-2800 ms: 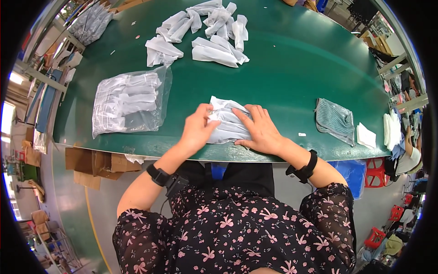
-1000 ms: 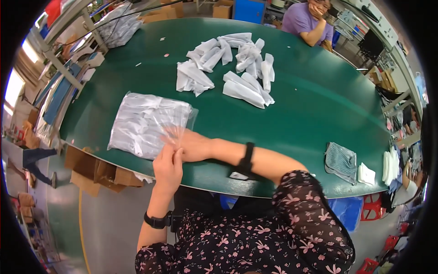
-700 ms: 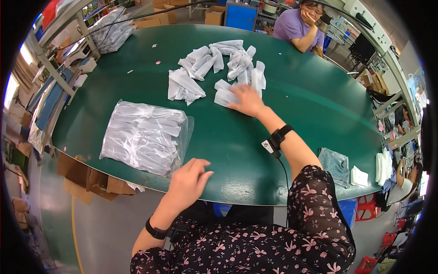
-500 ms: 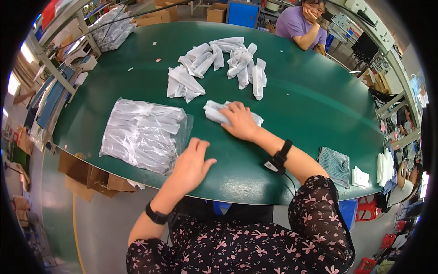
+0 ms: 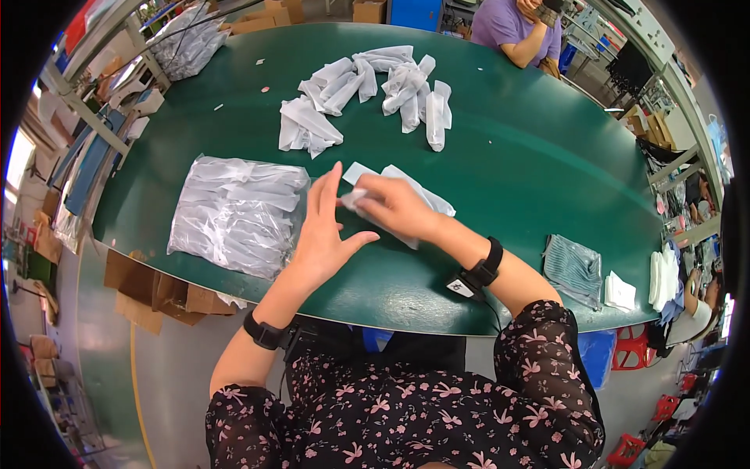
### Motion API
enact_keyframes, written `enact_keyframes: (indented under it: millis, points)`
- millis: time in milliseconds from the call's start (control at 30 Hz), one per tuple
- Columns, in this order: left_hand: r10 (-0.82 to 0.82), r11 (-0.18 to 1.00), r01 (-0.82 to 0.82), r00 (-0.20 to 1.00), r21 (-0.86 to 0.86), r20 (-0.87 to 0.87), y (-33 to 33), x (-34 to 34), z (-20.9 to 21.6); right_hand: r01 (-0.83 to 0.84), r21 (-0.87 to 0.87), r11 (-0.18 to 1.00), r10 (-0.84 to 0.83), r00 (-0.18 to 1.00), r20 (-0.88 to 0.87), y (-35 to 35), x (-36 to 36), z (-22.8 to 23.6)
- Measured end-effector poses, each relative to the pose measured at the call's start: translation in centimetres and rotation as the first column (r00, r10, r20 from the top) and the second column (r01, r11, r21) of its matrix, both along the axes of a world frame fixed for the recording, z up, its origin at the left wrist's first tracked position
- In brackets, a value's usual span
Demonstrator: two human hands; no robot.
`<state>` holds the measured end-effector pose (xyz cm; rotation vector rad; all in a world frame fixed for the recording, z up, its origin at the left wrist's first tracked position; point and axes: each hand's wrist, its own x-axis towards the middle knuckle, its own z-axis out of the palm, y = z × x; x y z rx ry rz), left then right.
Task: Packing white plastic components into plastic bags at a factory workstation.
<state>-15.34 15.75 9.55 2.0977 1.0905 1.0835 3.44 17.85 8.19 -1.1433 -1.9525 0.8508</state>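
Observation:
My right hand (image 5: 398, 207) is closed, gripping the end of a white rolled packet (image 5: 353, 200) of thin frosted wrapping, a little blurred. Beneath and behind that hand another white packet (image 5: 428, 194) lies on the green table (image 5: 500, 258). Just left of it my left hand (image 5: 319, 238) is raised, fingers and thumb spread, with nothing in it. Beside the left hand lies a flat clear plastic bag (image 5: 234, 215) filled with rows of similar white packets. What the packets contain cannot be made out.
Farther back, several loose white packets (image 5: 336, 86) form an arc. At right lie a striped bagged item (image 5: 574, 270) and a folded white cloth (image 5: 619, 291). A large bag (image 5: 187, 47) sits far left. Someone in a purple shirt (image 5: 496, 27) leans at the far edge. Cardboard boxes (image 5: 160, 293) stand below.
My right hand has gone from lying flat on a packet to gripping a packet's end, slightly left. My left hand has risen toward it, its fingers spreading. The view has tilted slightly.

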Motion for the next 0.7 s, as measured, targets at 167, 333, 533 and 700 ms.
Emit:
enact_keyframes:
  millis: [167,333,533,700]
  points:
    - [-0.204,0.907,0.173,0.978,-0.383,-0.041,0.5,-1.2,-1.9,-0.213,-0.041,0.976,0.208,0.972,-0.106,-1.3,-0.3,-0.9]
    - [-0.171,0.984,0.149,0.946,-0.099,-0.276,-0.7,-1.2,-2.5,0.179,0.278,0.944,-0.276,0.888,0.368,-1.3,3.1,-1.2]
    - [-0.323,0.79,0.508,0.821,0.343,-0.471,0.3,1.5,-2.0,0.147,0.376,0.915,-0.382,0.615,0.69,-1.2,3.4,-2.9]
    - [-0.303,0.577,0.7,0.661,0.42,-0.686,1.4,3.2,-4.3,0.012,0.542,0.84,-0.414,0.66,0.627,-2.0,4.4,-3.4]
